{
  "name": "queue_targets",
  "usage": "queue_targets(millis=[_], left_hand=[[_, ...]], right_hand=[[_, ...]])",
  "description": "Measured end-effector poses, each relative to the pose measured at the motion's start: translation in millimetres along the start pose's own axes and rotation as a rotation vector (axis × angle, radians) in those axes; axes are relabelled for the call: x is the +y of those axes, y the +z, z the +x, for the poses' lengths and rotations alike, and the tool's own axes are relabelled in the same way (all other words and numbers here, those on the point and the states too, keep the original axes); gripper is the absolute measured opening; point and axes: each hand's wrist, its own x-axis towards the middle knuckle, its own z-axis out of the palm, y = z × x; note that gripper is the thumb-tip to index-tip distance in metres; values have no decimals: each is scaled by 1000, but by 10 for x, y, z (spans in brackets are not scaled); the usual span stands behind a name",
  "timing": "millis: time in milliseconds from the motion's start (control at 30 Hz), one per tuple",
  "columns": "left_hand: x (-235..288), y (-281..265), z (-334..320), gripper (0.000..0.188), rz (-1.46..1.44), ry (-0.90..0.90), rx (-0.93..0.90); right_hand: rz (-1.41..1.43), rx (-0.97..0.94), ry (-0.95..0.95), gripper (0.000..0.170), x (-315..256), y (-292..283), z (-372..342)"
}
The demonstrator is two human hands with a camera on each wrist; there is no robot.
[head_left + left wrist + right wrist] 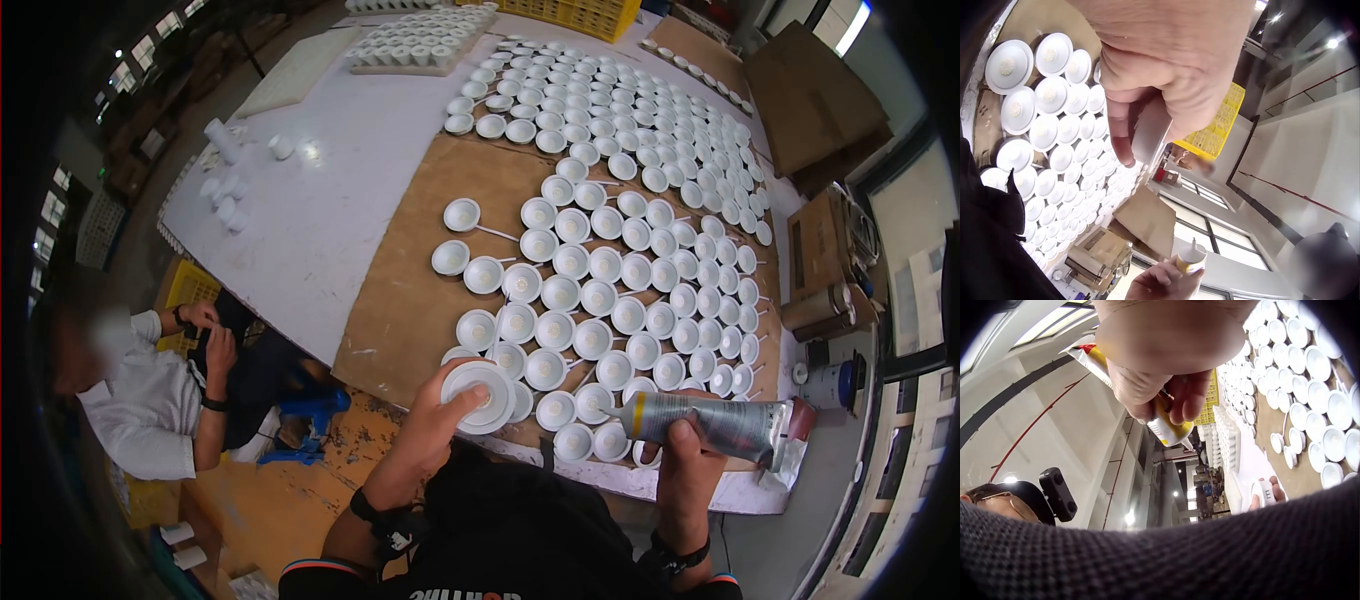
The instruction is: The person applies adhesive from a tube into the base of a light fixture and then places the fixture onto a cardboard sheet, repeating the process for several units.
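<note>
Nearest the head camera: black fabric shirt front (500,530), below both hands. Left hand (432,430) grips a white, round, dish-like piece (490,412), apparently plastic, thumb laid across its face toward the centre. Right hand (690,465) grasps a silver squeeze tube (725,425) with a yellow band; its flattened tail lies to the right of that hand. Its pale pointed nozzle (613,411) aims leftward into the space between the hands, well apart from the held piece.

Beyond both hands: rows of similar white round dishes (600,298), some with thin white stems, on a flat brown cardboard sheet (400,280).

Step in hand (judged): readying to dispense paste or adhesive; contents unconfirmed. Whether the held piece already carries any: cannot tell, thumb partly covers it.

Next move (judged): calls for closing the gap between nozzle and piece, thumb clear, then a light, measured squeeze.
</note>
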Motion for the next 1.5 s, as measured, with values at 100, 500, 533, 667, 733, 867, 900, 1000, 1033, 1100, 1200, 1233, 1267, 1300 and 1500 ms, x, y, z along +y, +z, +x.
queue_targets(millis=[100, 500, 533, 667, 733, 867, 900, 1000, 1033, 1100, 1200, 1233, 1267, 1300, 1500], left_hand=[[55, -23, -23, 35, -136, -89, -75], [72, -45, -109, 47, -10, 25, -127], [70, -43, -116, 47, -9, 25, -125], [77, -13, -142, 48, -97, 39, -135], [87, 13, -146, 47, -91, 50, -135], [73, -22, -131, 44, -330, 39, -115], [65, -49, -122, 44, -440, 21, -142], [60, -96, -110, 44, -536, 76, -28], [58, -138, -105, 44, -534, 90, -26], [50, -256, -91, 46, -659, 128, -8], [68, -447, -27, 50, -897, 9, -130], [65, -518, -10, 50, -891, 18, -131], [61, -593, 8, 48, -873, 32, -97], [120, -620, 9, 48, -855, 39, -60], [-67, -1540, 725, 48, 1000, 320, 477]], right_hand=[[3, 18, -8, 34, -5, 0, -11], [0, 24, 5, 35, 3, -31, -74], [3, 25, -7, 35, 3, -30, -78], [-13, 19, -40, 35, 14, -45, -93], [-23, 22, -45, 35, 15, -46, -101], [-46, 25, -40, 36, 26, -40, -104], [-45, 20, -42, 36, 29, -34, -101], [-44, 16, -40, 36, 28, 4, -96], [-52, 29, -39, 36, 19, 30, -91], [-49, 29, -42, 36, 17, 91, -74], [-71, 50, -59, 37, 18, 200, -46], [-63, 45, -64, 37, 29, 242, -33], [-64, 55, -62, 37, 41, 279, -20], [-67, 69, -53, 37, 50, 312, -17], [-44, 41, -60, 36, 102, 621, 30]])
